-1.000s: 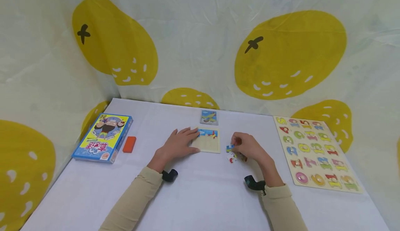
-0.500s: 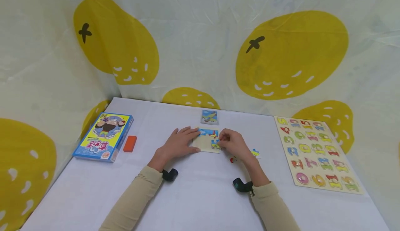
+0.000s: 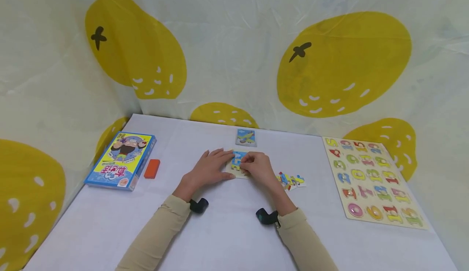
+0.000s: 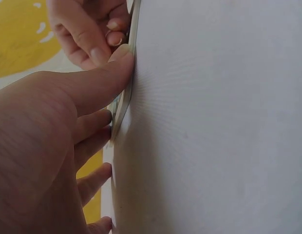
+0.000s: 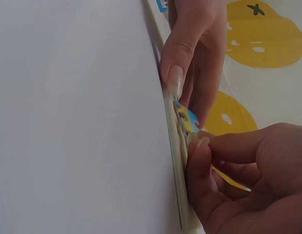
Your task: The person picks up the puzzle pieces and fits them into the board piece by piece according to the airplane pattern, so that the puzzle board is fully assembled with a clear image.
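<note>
A small wooden puzzle tray (image 3: 240,176) lies mid-table with blue-sky pieces along its far side. My left hand (image 3: 210,168) rests at its left side, fingers extended, the thumb on the near edge as the left wrist view shows. Over the tray, my right hand (image 3: 258,169) pinches a blue and yellow jigsaw piece (image 5: 190,119) between thumb and finger. In the right wrist view that piece stands tilted close to the left thumb. The right hand hides the tray's right part. Several loose jigsaw pieces (image 3: 292,180) lie right of the tray, partly behind the right wrist.
A small airplane picture card (image 3: 246,137) lies beyond the tray. To the left are a red block (image 3: 152,169) and a blue and yellow box (image 3: 121,161). A wooden number board (image 3: 371,181) lies at the right. A patterned sheet stands behind the table.
My right hand has moved left from the loose pieces onto the tray, carrying a jigsaw piece to the tray's left part. The left hand has stayed in place.
</note>
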`<action>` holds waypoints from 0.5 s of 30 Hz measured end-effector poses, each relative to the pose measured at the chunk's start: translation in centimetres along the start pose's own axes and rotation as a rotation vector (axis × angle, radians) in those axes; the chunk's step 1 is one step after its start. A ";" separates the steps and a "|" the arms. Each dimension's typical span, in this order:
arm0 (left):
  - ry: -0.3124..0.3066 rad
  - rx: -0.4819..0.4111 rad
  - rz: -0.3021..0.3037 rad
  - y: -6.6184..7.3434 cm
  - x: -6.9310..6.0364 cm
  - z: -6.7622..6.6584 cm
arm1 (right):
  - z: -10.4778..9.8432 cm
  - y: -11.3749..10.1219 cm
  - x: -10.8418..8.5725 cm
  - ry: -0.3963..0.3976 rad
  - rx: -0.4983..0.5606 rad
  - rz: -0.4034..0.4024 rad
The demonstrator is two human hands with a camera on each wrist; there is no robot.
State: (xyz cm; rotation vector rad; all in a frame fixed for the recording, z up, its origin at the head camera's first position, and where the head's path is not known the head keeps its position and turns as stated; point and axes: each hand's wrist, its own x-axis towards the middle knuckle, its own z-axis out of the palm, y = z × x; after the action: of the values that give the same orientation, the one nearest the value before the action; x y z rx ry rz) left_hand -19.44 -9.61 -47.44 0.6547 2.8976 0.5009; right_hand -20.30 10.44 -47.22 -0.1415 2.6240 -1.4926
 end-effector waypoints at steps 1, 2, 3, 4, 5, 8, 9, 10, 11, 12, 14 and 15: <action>0.003 0.001 0.000 -0.1 0.0 0.0 | 0.2 -0.1 0.1 0.003 -0.003 0.003; 0.005 0.000 0.001 -0.1 0.0 0.1 | 0.3 -0.3 0.3 0.008 -0.003 0.005; 0.009 0.001 0.004 -0.2 0.0 0.1 | 0.4 -0.3 0.5 0.013 -0.008 0.008; 0.010 0.000 0.005 -0.3 0.0 0.2 | 0.5 -0.5 0.6 0.016 -0.015 0.015; 0.011 0.000 0.007 -0.3 0.0 0.3 | 0.5 -0.5 0.8 0.018 -0.025 0.021; 0.013 0.005 0.010 -0.3 0.1 0.4 | 0.6 -0.8 1.2 0.023 -0.046 0.043; 0.011 0.005 0.010 -0.4 0.1 0.4 | 0.7 -0.8 1.4 0.026 -0.058 0.047; 0.007 0.007 0.010 -0.4 0.1 0.4 | 0.7 -0.9 1.4 0.031 -0.072 0.050; 0.006 0.010 0.012 -0.4 0.1 0.5 | 0.8 -0.9 1.5 0.035 -0.086 0.051; 0.006 0.011 0.015 -0.5 0.1 0.5 | 0.9 -1.0 1.5 0.043 -0.106 0.049; 0.004 0.022 0.023 -0.6 0.1 0.5 | 1.2 -1.0 1.5 0.065 -0.149 0.041; 0.002 0.027 0.026 -0.6 0.1 0.5 | 1.2 -1.1 1.5 0.073 -0.176 0.035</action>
State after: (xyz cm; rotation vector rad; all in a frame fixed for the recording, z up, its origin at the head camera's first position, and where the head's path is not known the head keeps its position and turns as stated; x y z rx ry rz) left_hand -19.65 -9.97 -48.17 0.6969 2.9062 0.4665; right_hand -21.54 8.62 -46.99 -0.0569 2.7980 -1.2781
